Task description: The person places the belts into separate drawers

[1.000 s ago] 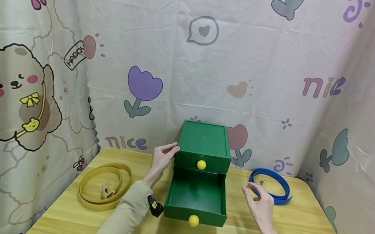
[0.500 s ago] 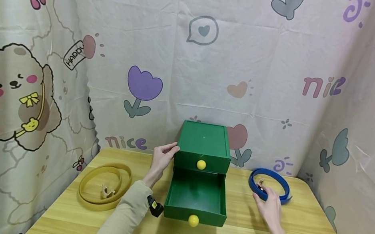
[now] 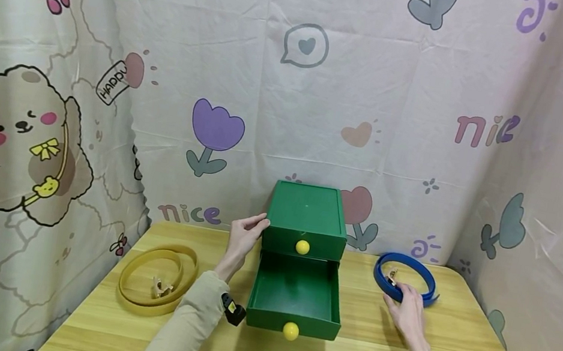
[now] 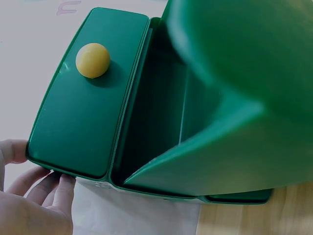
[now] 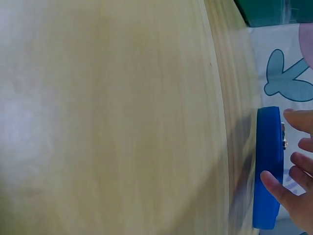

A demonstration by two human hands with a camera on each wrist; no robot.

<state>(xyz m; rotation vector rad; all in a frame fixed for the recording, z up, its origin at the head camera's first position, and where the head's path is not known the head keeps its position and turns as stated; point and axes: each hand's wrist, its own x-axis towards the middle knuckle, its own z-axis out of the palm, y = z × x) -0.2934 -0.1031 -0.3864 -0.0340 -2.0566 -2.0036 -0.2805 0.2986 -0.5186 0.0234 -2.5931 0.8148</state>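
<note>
A green drawer unit (image 3: 308,208) with yellow knobs stands at the table's back. Its upper drawer is closed, and the lower drawer (image 3: 292,324) is pulled out with a bare floor. My left hand (image 3: 243,239) holds the unit's upper left front corner, fingertips against the side in the left wrist view. On the right lies a coiled blue belt (image 3: 422,270) with a gold buckle (image 3: 391,276) inside the loop. My right hand (image 3: 409,316) is at the coil's near side, thumb in front of the strap (image 5: 268,152), fingers apart and reaching over its upper edge.
A coiled yellow belt (image 3: 131,300) with a gold buckle (image 3: 161,288) lies on the wooden table (image 3: 114,344) left of my left forearm. Printed curtains (image 3: 314,101) rise behind the table and along both sides.
My right hand has moved right from beside the open drawer to the blue belt's near side, shifting only slightly in the last half second. The left hand and the unit stay put.
</note>
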